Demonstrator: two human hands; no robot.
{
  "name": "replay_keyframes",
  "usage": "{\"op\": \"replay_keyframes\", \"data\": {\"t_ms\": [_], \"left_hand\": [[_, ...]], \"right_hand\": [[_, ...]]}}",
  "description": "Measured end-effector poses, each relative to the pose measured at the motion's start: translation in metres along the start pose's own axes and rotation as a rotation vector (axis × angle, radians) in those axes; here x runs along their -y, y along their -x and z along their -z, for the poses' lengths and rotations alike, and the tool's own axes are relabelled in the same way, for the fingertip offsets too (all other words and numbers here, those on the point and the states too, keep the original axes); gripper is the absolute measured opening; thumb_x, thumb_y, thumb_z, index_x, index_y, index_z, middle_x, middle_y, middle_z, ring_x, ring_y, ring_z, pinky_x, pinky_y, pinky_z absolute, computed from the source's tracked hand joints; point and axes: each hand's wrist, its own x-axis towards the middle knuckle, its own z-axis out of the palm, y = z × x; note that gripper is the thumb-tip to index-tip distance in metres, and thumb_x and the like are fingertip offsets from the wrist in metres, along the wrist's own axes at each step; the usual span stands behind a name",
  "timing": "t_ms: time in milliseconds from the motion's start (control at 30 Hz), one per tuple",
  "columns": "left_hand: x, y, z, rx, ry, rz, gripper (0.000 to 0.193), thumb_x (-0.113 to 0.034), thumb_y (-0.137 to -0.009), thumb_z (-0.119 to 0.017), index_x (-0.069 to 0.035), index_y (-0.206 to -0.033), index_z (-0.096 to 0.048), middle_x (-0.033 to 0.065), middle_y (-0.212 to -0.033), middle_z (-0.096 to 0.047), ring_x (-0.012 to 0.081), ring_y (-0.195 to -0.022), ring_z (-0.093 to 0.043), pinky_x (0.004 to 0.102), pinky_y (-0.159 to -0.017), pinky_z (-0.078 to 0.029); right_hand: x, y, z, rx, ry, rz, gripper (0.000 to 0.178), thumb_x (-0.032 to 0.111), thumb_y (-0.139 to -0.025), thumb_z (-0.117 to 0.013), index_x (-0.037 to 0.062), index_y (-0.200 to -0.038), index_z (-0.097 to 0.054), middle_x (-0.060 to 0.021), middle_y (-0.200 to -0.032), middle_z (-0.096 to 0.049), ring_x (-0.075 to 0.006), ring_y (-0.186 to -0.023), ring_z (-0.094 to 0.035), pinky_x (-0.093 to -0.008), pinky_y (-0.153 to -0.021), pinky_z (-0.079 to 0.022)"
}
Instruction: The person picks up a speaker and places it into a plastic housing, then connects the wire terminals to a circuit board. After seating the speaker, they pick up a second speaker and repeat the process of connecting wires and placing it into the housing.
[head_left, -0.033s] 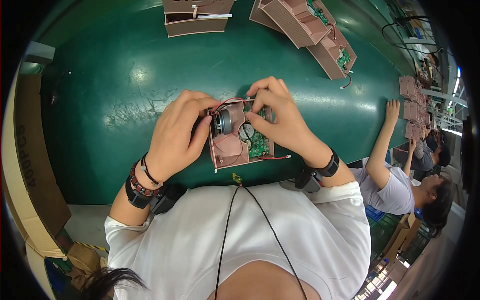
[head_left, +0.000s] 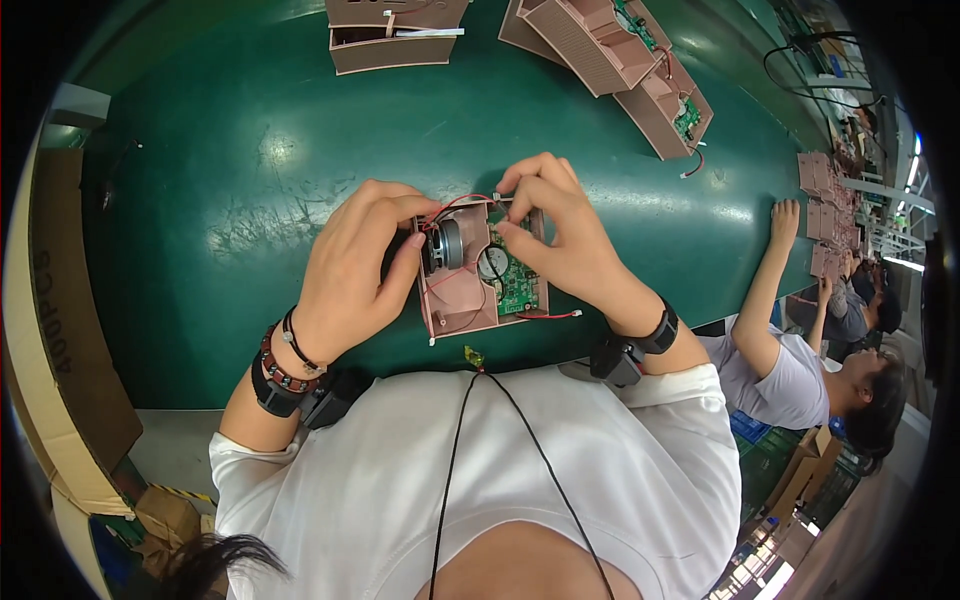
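A pinkish-brown plastic housing [head_left: 464, 318] lies open-side up on the green table in front of me. It holds a round black speaker [head_left: 447, 246] at its left and a green circuit board [head_left: 518, 290] at its right. My left hand [head_left: 360, 255] grips the housing's left wall beside the speaker, thumb inside. Along the far edge runs a red and black wire [head_left: 462, 200], with a small white connector [head_left: 497, 196] close to my right fingers. My right hand [head_left: 550, 220] bends over the far right corner, thumb and forefinger pinched above the board; what lies between them is hidden.
More housings [head_left: 590, 45] with boards lie stacked at the far right, and another housing [head_left: 392, 50] stands at the far left. A co-worker's arm [head_left: 775, 255] rests on the table at the right. A cardboard box [head_left: 75, 320] stands at the left.
My right thumb and forefinger have shifted slightly to the right, and the white connector shows more plainly. My left hand and the housing stay where they were.
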Motion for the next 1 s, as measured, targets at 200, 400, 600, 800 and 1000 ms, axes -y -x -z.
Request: {"op": "replay_keyframes", "data": {"t_ms": [200, 400, 600, 800, 1000], "left_hand": [[-0.011, -0.008, 0.001, -0.070, -0.072, -0.079, 0.030, -0.006, -0.078, -0.067, -0.007, -0.108, -0.062, 0.0082, -0.102, -0.064, 0.0256, -0.085, -0.059, 0.0356, -0.078, -0.043], [-0.012, -0.009, 0.001, -0.066, -0.107, -0.136, 0.023, -0.007, -0.077, -0.069, -0.009, -0.099, -0.067, 0.0033, -0.092, -0.067, 0.0225, -0.086, -0.060, 0.0338, -0.077, -0.042], [-0.013, -0.010, 0.002, -0.075, -0.128, -0.161, 0.014, -0.006, -0.076, -0.069, -0.010, -0.090, -0.069, 0.0007, -0.086, -0.067, 0.0211, -0.084, -0.060, 0.0327, -0.077, -0.042], [-0.013, -0.012, 0.001, -0.082, -0.123, -0.162, 0.015, -0.006, -0.076, -0.069, -0.009, -0.091, -0.068, 0.0014, -0.088, -0.067, 0.0218, -0.082, -0.059, 0.0328, -0.076, -0.041], [-0.011, -0.010, 0.003, -0.127, -0.111, -0.116, 0.019, -0.005, -0.077, -0.068, -0.007, -0.096, -0.067, 0.0040, -0.092, -0.065, 0.0232, -0.082, -0.058, 0.0336, -0.076, -0.040]], "right_hand": [[0.013, 0.001, 0.004, -0.076, 0.169, 0.183, 0.021, 0.001, -0.070, -0.069, 0.0086, -0.078, -0.052, -0.0018, -0.094, -0.059, -0.0200, -0.083, -0.052, -0.0337, -0.078, -0.036], [0.007, 0.001, -0.008, -0.146, 0.412, 0.424, 0.022, 0.003, -0.068, -0.071, 0.0106, -0.082, -0.056, 0.0011, -0.088, -0.059, -0.0179, -0.075, -0.052, -0.0320, -0.073, -0.034], [0.010, 0.003, -0.003, -0.132, 0.474, 0.430, 0.019, 0.005, -0.069, -0.072, 0.0112, -0.083, -0.060, 0.0016, -0.088, -0.059, -0.0174, -0.075, -0.052, -0.0321, -0.073, -0.033], [0.013, 0.000, 0.000, -0.213, 0.493, 0.350, 0.015, 0.007, -0.073, -0.072, 0.0111, -0.083, -0.062, 0.0014, -0.082, -0.058, -0.0164, -0.071, -0.051, -0.0307, -0.074, -0.032], [0.009, -0.001, 0.014, 0.073, 0.076, 0.136, 0.014, 0.008, -0.076, -0.074, 0.0093, -0.084, -0.062, 0.0016, -0.080, -0.059, -0.0119, -0.066, -0.050, -0.0298, -0.074, -0.032]]}}
